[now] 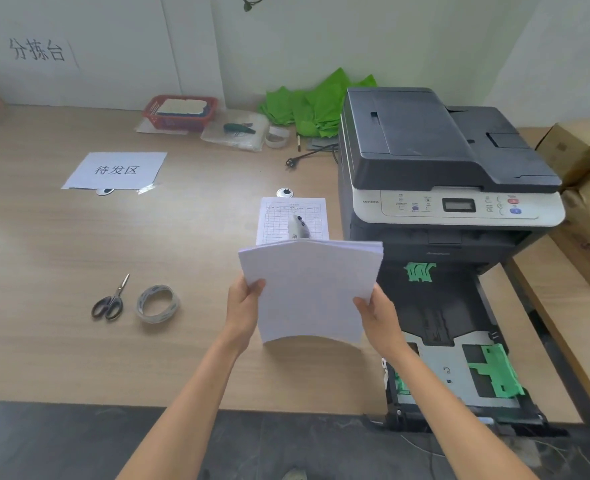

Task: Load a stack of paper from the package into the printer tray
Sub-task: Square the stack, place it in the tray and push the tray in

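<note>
A white stack of paper is held in the air above the table, slightly bowed, just left of the printer. My left hand grips its left edge and my right hand grips its right edge. The dark printer stands at the right of the table. Its paper tray is pulled out toward me, with green guides inside and no paper visible in it. No paper package can be made out.
A printed form with a small grey device on it lies behind the stack. Scissors and a tape roll lie at the left. A red basket, green bags and a plug sit at the back; cardboard boxes stand right.
</note>
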